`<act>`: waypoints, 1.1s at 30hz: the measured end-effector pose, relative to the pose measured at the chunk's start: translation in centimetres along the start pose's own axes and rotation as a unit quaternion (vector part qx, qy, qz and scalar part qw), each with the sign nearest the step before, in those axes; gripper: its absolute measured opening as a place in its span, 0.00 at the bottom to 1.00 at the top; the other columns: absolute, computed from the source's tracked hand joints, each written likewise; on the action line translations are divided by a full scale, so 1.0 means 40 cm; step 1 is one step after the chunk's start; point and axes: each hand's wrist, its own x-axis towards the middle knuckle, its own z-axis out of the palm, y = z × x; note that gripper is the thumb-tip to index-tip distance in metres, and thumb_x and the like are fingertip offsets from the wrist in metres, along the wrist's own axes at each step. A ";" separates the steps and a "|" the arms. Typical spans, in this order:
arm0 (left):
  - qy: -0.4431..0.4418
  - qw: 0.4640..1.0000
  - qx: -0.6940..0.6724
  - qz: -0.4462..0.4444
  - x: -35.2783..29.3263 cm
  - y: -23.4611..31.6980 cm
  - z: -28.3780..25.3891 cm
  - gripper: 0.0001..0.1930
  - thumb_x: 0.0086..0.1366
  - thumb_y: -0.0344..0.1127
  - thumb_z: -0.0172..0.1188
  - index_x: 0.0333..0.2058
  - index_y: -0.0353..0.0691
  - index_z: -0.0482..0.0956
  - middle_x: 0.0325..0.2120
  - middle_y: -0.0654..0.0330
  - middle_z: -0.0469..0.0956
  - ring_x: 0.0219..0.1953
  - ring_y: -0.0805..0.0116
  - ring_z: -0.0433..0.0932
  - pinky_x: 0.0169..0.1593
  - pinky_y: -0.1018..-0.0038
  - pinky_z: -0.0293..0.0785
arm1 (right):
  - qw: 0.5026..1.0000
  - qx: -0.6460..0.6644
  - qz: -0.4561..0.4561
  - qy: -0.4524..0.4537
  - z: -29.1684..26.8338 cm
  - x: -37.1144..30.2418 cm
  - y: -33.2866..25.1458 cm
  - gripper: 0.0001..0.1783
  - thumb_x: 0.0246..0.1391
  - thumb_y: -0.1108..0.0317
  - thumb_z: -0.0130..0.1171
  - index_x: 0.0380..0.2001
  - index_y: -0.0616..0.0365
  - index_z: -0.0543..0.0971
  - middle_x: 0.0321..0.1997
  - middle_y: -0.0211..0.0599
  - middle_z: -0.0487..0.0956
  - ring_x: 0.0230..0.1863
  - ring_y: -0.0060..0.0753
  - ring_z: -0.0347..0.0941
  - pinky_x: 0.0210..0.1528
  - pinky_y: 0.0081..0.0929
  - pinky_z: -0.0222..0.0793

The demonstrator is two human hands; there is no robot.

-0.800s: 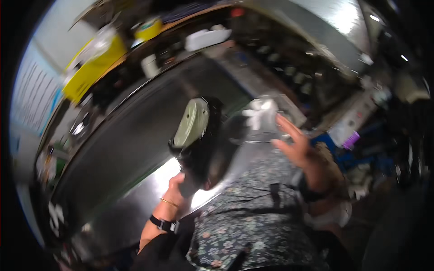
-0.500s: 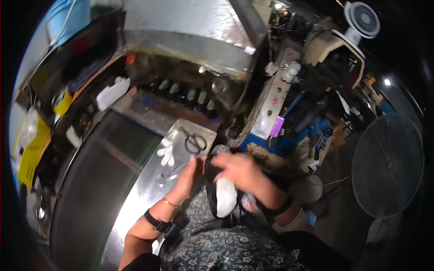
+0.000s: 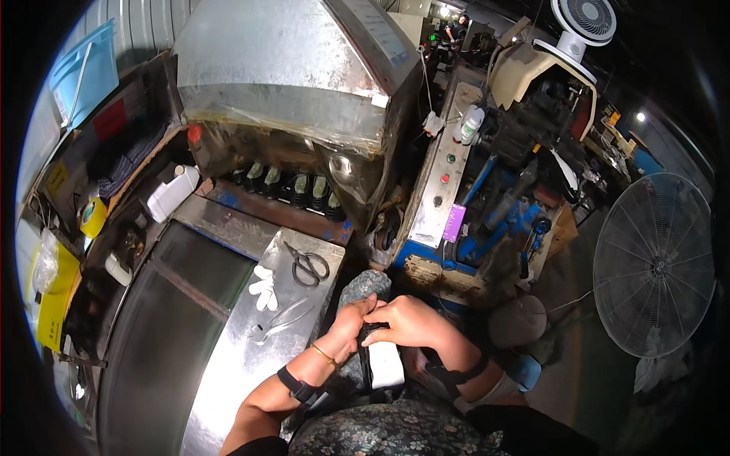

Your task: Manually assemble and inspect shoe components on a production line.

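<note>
My left hand (image 3: 348, 321) and my right hand (image 3: 409, 321) meet above my lap, both closed with their fingertips pinching at the near end of a black piece. From it a white, smooth, elongated part (image 3: 386, 366) points back toward my body; the black piece looks like a shoe upper, though my fingers cover much of it. Left of my hands, a metal-topped table (image 3: 224, 372) holds dark-handled scissors (image 3: 308, 269), a white glove (image 3: 263, 289) and a thin, tweezer-like tool (image 3: 283, 319).
A dark conveyor belt (image 3: 167, 334) runs along the left, below a metal hood (image 3: 274, 68) with several dark shoe-like pieces (image 3: 285, 186) under it. Ahead right stands a machine with a button panel (image 3: 439, 197). A large round fan (image 3: 658, 266) is at the right.
My hands have come together and closed on the black piece; before, the left was apart with its fingers raised and the right was blurred. My view has shifted slightly.
</note>
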 end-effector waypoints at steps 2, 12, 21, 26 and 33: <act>0.021 0.998 0.032 -0.043 0.012 -0.002 -0.001 0.20 0.74 0.43 0.45 0.43 0.32 0.79 0.41 0.55 0.80 0.43 0.68 0.77 0.48 0.72 0.72 | 0.999 0.020 -0.037 0.000 0.014 0.008 0.051 0.22 0.43 0.55 0.72 0.39 0.56 0.84 0.30 0.46 0.82 0.31 0.45 0.81 0.34 0.33 0.75; 0.038 0.848 0.392 0.355 -0.009 -0.009 -0.061 0.28 0.59 0.34 0.66 0.57 0.35 0.69 0.52 0.50 0.73 0.55 0.59 0.72 0.59 0.68 0.68 | 0.857 0.356 0.267 0.261 0.283 -0.152 0.094 0.11 0.63 0.67 0.55 0.30 0.65 0.77 0.21 0.24 0.71 0.27 0.14 0.63 0.27 0.21 0.62; 0.066 0.972 0.196 0.113 -0.034 -0.084 -0.171 0.27 0.64 0.39 0.64 0.57 0.34 0.66 0.43 0.58 0.76 0.44 0.71 0.74 0.49 0.76 0.71 | 0.791 0.455 0.407 0.047 0.350 -0.039 0.088 0.43 0.65 0.35 0.33 0.49 0.69 0.77 0.48 0.60 0.78 0.55 0.50 0.73 0.58 0.34 0.65; 0.050 0.984 0.151 0.085 -0.007 -0.081 -0.189 0.28 0.63 0.41 0.65 0.56 0.33 0.66 0.41 0.57 0.77 0.42 0.72 0.74 0.47 0.76 0.72 | 0.957 0.125 0.263 0.012 0.314 0.005 0.084 0.34 0.69 0.46 0.33 0.36 0.66 0.80 0.34 0.60 0.81 0.42 0.65 0.77 0.48 0.43 0.72; -0.045 0.949 0.313 0.013 0.007 0.017 -0.210 0.37 0.63 0.46 0.63 0.62 0.27 0.59 0.53 0.48 0.71 0.57 0.63 0.68 0.60 0.71 0.63 | 0.896 0.265 0.354 -0.035 0.313 -0.028 0.074 0.39 0.68 0.47 0.40 0.69 0.67 0.49 0.64 0.63 0.64 0.67 0.53 0.61 0.67 0.36 0.55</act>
